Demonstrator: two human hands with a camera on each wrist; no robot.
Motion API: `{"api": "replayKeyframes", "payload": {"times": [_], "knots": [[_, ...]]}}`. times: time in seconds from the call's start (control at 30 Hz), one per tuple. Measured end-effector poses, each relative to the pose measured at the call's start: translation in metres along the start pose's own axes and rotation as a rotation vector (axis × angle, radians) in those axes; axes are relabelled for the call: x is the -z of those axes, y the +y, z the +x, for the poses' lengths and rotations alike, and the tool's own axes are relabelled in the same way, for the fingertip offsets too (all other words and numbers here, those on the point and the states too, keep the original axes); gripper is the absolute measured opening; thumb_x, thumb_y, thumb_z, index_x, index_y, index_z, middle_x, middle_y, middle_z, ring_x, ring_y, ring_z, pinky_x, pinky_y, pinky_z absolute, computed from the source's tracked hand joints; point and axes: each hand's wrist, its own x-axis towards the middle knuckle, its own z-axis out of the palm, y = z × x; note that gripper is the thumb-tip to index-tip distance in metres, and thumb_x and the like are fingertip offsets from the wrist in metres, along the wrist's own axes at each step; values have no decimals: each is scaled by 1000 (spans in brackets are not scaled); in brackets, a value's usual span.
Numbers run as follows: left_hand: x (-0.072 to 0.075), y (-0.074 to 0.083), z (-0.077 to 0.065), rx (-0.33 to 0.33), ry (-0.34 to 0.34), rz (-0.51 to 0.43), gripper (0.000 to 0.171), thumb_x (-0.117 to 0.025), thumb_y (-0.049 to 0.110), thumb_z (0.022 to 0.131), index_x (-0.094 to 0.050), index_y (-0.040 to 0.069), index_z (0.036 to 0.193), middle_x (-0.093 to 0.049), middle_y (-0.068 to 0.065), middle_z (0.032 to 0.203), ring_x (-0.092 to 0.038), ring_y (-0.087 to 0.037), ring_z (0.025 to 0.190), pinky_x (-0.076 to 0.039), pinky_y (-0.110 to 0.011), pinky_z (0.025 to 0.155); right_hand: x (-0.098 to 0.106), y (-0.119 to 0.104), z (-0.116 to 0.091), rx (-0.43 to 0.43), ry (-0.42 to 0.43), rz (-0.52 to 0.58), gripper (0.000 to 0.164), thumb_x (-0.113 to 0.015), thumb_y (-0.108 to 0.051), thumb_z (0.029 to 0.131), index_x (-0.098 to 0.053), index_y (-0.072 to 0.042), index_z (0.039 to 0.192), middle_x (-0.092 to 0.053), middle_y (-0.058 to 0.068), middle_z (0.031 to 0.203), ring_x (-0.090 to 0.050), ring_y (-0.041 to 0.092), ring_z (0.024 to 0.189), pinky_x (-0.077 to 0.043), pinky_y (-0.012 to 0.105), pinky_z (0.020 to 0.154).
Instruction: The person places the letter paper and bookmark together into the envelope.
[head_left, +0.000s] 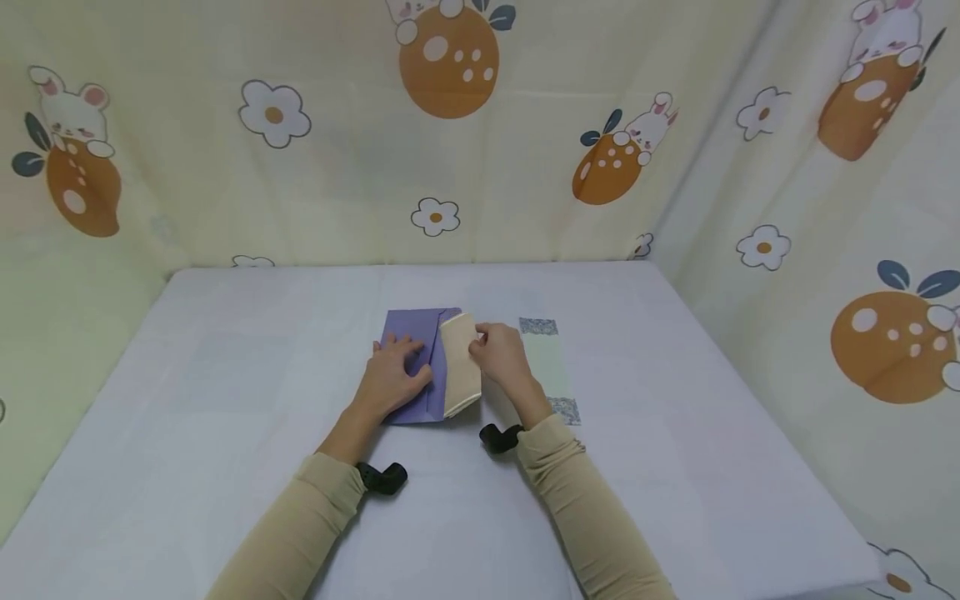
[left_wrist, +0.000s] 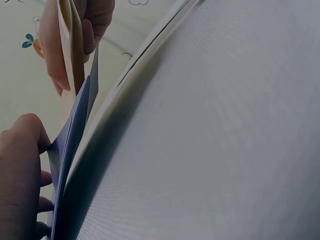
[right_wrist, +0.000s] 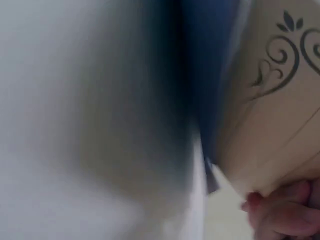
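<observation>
A purple envelope [head_left: 407, 329] lies on the table with its opening toward the right. My left hand [head_left: 392, 379] rests on it, fingers spread over its face. In the left wrist view the envelope [left_wrist: 75, 125] gapes at its mouth. A folded cream paper [head_left: 459, 367] sits partly over the envelope's right side, tilted up, its layers showing along the lower edge. My right hand [head_left: 504, 354] pinches the paper's right edge between thumb and fingers. The right wrist view shows a dark scroll print [right_wrist: 282, 60] on the paper.
A pale green paper strip [head_left: 547, 367] with grey lace-patterned ends lies right of the envelope, partly behind my right wrist. A white cloth covers the table [head_left: 262, 367]. Curtains [head_left: 337, 183] printed with rabbits and flowers hang behind and at the sides.
</observation>
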Motion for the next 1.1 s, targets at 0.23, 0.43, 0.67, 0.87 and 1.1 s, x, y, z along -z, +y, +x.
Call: {"api": "replayKeyframes", "payload": {"times": [0.23,0.43,0.67,0.87,1.1], "knots": [[0,3,1,-7,9,4,53,-54,37,75,-58,9,120,-47,-21,132,-29,-45,129,-15,-57,107,3,-5,-1,27,-88,15,41,-50,-9,77,-60,-3,116,-61,3,67,-37,7,43,-29,19,41],[-4,3,1,-11,-18,31,55,-51,41,77,-56,10,122,-47,-19,133,-28,-44,130,-16,-58,107,-15,-2,0,-4,20,50,37,-56,-13,80,-60,-7,117,-63,2,69,-45,8,46,-34,19,41],[0,3,0,3,-16,44,55,-50,41,77,-56,10,122,-47,-19,133,-28,-44,130,-16,-57,107,-30,0,8,71,192,61,26,-60,-19,82,-63,-9,106,-69,2,77,-61,13,62,-47,25,56],[1,5,2,7,-22,41,54,-50,40,77,-57,12,122,-47,-18,134,-27,-43,131,-16,-56,108,-31,0,13,100,226,35,28,-62,-17,80,-63,-7,107,-69,3,77,-61,15,63,-48,28,59],[1,3,2,6,-15,53,54,-51,39,77,-56,11,122,-47,-18,134,-27,-44,130,-16,-56,107,-27,-4,16,131,203,-32,33,-63,-18,81,-62,-6,112,-70,4,79,-63,17,67,-50,32,63]]}}
